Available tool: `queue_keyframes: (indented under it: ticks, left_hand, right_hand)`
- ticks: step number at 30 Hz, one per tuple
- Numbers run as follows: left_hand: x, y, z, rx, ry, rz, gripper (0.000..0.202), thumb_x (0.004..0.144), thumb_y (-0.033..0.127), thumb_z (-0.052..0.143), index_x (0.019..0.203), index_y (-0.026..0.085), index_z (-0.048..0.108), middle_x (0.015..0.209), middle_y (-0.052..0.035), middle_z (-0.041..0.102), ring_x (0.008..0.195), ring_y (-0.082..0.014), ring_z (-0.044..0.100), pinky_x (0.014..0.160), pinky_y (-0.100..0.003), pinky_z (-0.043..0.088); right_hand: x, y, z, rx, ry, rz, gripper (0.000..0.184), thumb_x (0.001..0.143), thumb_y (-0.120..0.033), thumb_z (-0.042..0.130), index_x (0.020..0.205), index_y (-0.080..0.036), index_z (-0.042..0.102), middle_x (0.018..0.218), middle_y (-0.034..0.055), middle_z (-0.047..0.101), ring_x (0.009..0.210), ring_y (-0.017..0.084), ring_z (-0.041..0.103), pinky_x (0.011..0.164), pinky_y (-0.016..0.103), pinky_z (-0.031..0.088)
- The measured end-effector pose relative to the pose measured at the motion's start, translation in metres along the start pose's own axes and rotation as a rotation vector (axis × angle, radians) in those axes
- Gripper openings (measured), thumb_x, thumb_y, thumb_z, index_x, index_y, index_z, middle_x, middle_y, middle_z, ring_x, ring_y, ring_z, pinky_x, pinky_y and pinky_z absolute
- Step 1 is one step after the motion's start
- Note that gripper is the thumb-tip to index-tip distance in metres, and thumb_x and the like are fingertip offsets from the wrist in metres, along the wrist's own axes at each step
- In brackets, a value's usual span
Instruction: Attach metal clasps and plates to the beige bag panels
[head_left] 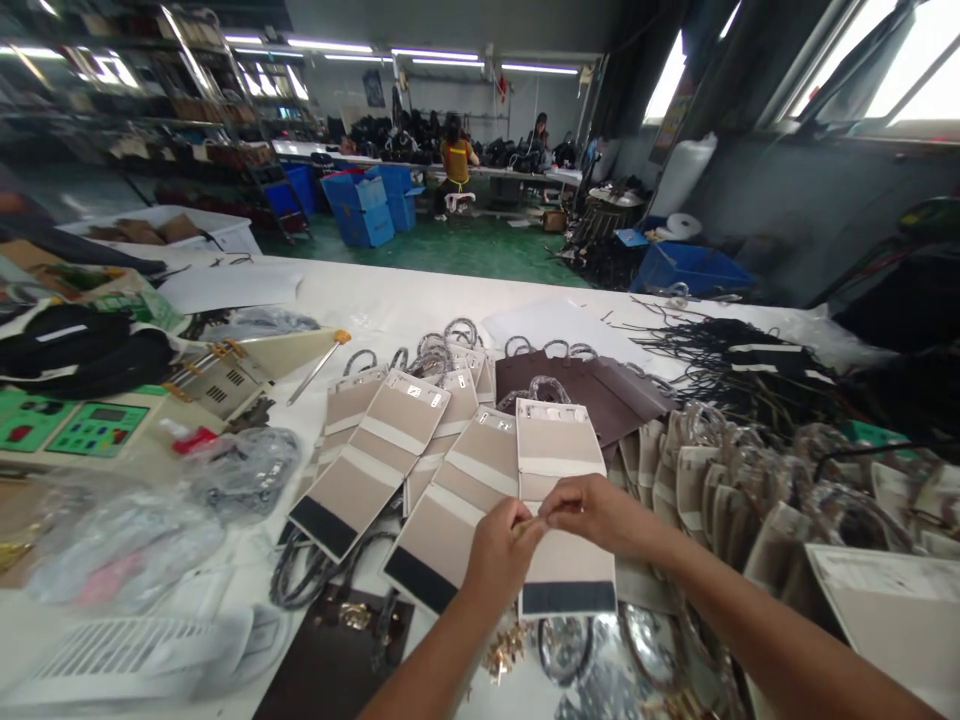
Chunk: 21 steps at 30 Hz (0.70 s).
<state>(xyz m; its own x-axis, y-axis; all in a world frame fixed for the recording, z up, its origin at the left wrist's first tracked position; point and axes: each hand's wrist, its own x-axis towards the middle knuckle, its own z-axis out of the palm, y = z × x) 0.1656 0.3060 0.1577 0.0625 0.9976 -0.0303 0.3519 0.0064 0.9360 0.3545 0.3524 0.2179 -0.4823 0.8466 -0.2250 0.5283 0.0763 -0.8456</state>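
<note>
My left hand (pixel 501 556) and my right hand (pixel 592 512) meet over a beige bag panel (pixel 559 460) with a dark strip at its near end. Both pinch a small gold piece (pixel 529 524) between their fingertips, too small to name. More beige panels (pixel 379 450) lie fanned out to the left, with wrapped ring handles (pixel 442 345) behind them. Dark brown panels (pixel 592 385) lie beyond. Loose gold fittings (pixel 506 648) sit on the table under my left wrist.
A beige machine with green buttons (pixel 90 428) stands at the left, plastic bags (pixel 232 470) beside it. Stacked panels with wrapped handles (pixel 742 470) fill the right. Black cords (pixel 720 345) lie farther back. People work at a distant table (pixel 457 160).
</note>
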Motion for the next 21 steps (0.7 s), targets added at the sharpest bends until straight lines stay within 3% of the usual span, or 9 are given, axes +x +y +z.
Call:
queue_keyframes:
  ticks: [1,3,5,10,13,15,17,19,21]
  left_hand:
    - [0.0,0.0,-0.001,-0.015,-0.024,-0.026,0.013,0.089,0.034,0.066,0.09,0.02,0.066,0.073,0.0037,0.061,0.069,-0.0162,0.056,0.065,-0.027,0.037]
    - [0.003,0.0,-0.005,-0.048,-0.083,-0.014,0.026,0.091,0.03,0.063,0.115,0.021,0.068,0.081,0.0028,0.069,0.074,-0.0176,0.062,0.071,-0.028,0.042]
    - [0.009,0.0,-0.008,-0.075,-0.137,0.032,0.033,0.091,0.028,0.062,0.123,0.022,0.069,0.092,0.0005,0.075,0.082,-0.0192,0.067,0.078,-0.029,0.045]
    - [0.036,-0.006,-0.01,-0.137,-0.079,-0.051,0.023,0.088,0.029,0.065,0.106,0.021,0.078,0.097,-0.0011,0.079,0.088,-0.0217,0.069,0.079,-0.029,0.047]
    - [0.06,-0.013,-0.01,-0.08,0.0,-0.092,0.017,0.091,0.033,0.066,0.087,0.02,0.077,0.08,-0.0002,0.075,0.076,-0.0195,0.065,0.07,-0.028,0.042]
    - [0.075,-0.017,-0.009,0.063,0.078,-0.039,0.022,0.094,0.034,0.064,0.078,0.02,0.073,0.073,0.0001,0.07,0.07,-0.0181,0.061,0.067,-0.028,0.038]
    - [0.085,-0.019,-0.006,0.192,0.136,0.065,0.022,0.097,0.031,0.062,0.079,0.021,0.07,0.075,-0.0011,0.069,0.072,-0.0181,0.06,0.069,-0.029,0.037]
    - [0.089,-0.023,-0.001,0.249,0.119,0.167,0.021,0.098,0.026,0.058,0.081,0.022,0.069,0.081,-0.0031,0.071,0.077,-0.0191,0.062,0.073,-0.03,0.039]
    - [0.086,-0.028,0.007,0.222,0.056,0.2,0.019,0.098,0.024,0.059,0.082,0.022,0.069,0.082,-0.0032,0.072,0.079,-0.0193,0.064,0.075,-0.03,0.04]
  right_hand:
    - [0.002,0.001,-0.001,-0.034,-0.01,-0.022,0.015,0.089,-0.027,0.069,0.09,-0.025,0.083,0.089,0.0006,0.079,0.081,0.019,0.07,0.072,0.027,0.049]
    - [0.009,0.004,-0.002,-0.108,-0.013,-0.09,0.017,0.091,-0.023,0.066,0.09,-0.025,0.083,0.089,0.0006,0.078,0.081,0.018,0.07,0.073,0.026,0.049]
    - [0.017,0.008,-0.002,-0.216,0.001,-0.172,0.019,0.095,-0.021,0.063,0.092,-0.025,0.081,0.092,0.0013,0.078,0.084,0.018,0.071,0.077,0.026,0.049]
    - [0.038,0.014,0.003,-0.768,0.122,-0.389,0.022,0.102,-0.02,0.058,0.096,-0.021,0.079,0.089,0.0075,0.077,0.087,0.023,0.068,0.082,0.034,0.043]
    - [0.057,0.021,0.009,-0.798,0.253,-0.437,0.022,0.102,-0.02,0.057,0.097,-0.022,0.079,0.091,0.0079,0.078,0.089,0.023,0.067,0.084,0.036,0.042]
    - [0.075,0.029,0.012,-0.652,0.379,-0.375,0.023,0.102,-0.024,0.057,0.095,-0.022,0.078,0.095,0.0074,0.079,0.091,0.023,0.069,0.088,0.036,0.043]
    - [0.099,0.04,0.012,-0.426,0.535,-0.196,0.022,0.1,-0.03,0.058,0.095,-0.023,0.078,0.097,0.0063,0.08,0.091,0.023,0.07,0.087,0.034,0.047]
    - [0.124,0.053,0.006,-0.232,0.67,0.025,0.025,0.097,-0.037,0.059,0.098,-0.022,0.079,0.096,0.0058,0.081,0.086,0.024,0.071,0.081,0.033,0.051]
    - [0.147,0.066,-0.003,-0.16,0.721,0.16,0.028,0.094,-0.04,0.059,0.1,-0.022,0.08,0.093,0.0055,0.081,0.082,0.024,0.071,0.076,0.032,0.052]
